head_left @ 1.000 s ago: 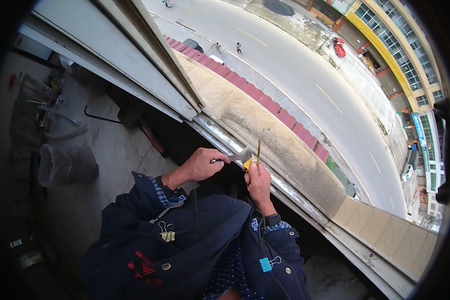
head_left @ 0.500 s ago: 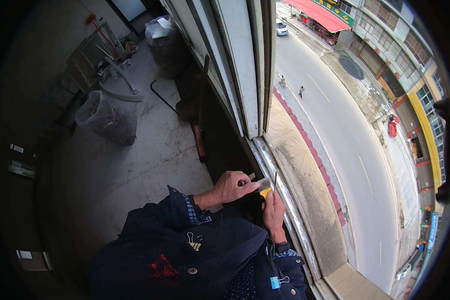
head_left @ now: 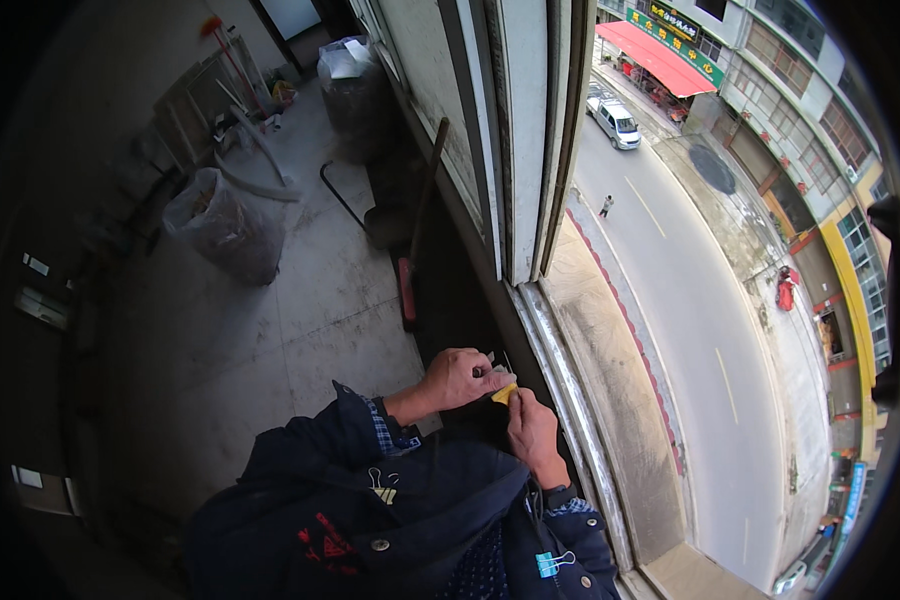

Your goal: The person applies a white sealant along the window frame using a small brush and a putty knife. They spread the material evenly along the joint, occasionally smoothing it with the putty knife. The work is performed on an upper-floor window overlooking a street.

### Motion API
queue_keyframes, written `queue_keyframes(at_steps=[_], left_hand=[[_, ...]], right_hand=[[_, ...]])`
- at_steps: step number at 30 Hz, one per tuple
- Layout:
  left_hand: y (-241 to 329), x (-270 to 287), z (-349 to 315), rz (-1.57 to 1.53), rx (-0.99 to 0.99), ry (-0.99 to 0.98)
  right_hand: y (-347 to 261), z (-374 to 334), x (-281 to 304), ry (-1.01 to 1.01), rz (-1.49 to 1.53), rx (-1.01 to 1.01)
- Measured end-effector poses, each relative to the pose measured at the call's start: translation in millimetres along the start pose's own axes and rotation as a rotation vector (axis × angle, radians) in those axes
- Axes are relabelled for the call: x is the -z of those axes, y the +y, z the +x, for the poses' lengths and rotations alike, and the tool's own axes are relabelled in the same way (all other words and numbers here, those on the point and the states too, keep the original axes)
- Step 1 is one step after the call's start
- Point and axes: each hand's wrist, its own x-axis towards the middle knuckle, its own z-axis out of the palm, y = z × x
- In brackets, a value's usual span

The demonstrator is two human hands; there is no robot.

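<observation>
My left hand (head_left: pixel 458 380) is closed, with thumb and fingers pinched on a small pale-ended tool (head_left: pixel 490 357), mostly hidden by the fingers. Right beside it, my right hand (head_left: pixel 533 435) is closed on a small yellow tool (head_left: pixel 505 394) with a thin upright edge. The two tools meet or nearly meet at my fingertips; I cannot tell which. Both hands are in front of my chest, on the room side of the metal window track (head_left: pixel 570 400).
Sliding window frames (head_left: pixel 520 150) stand ahead, opening onto a ledge (head_left: pixel 620 420) high above a street (head_left: pixel 690 290). Inside, a red-headed broom (head_left: pixel 407 290) and a dustpan (head_left: pixel 385 227) are by the wall. Filled plastic sacks (head_left: pixel 232 235) stand on the dusty floor (head_left: pixel 340 350).
Both hands have shifted left, away from the window track, still together with the yellow tool. Grey bristles that showed between them are now mostly hidden. A van has come further into view on the street.
</observation>
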Motion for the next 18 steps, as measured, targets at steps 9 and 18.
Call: queue_keyframes(at_steps=[9, 18], left_hand=[[4.6, -4.2, -12.7, -0.262, 0.144, -0.221], [13.3, -0.3, -15.6, -0.287, 0.225, -0.187]], right_hand=[[5.4, -2.4, -10.0, 0.046, 0.319, 0.032], [-1.5, -4.3, -1.3, -0.219, 0.787, -0.256]])
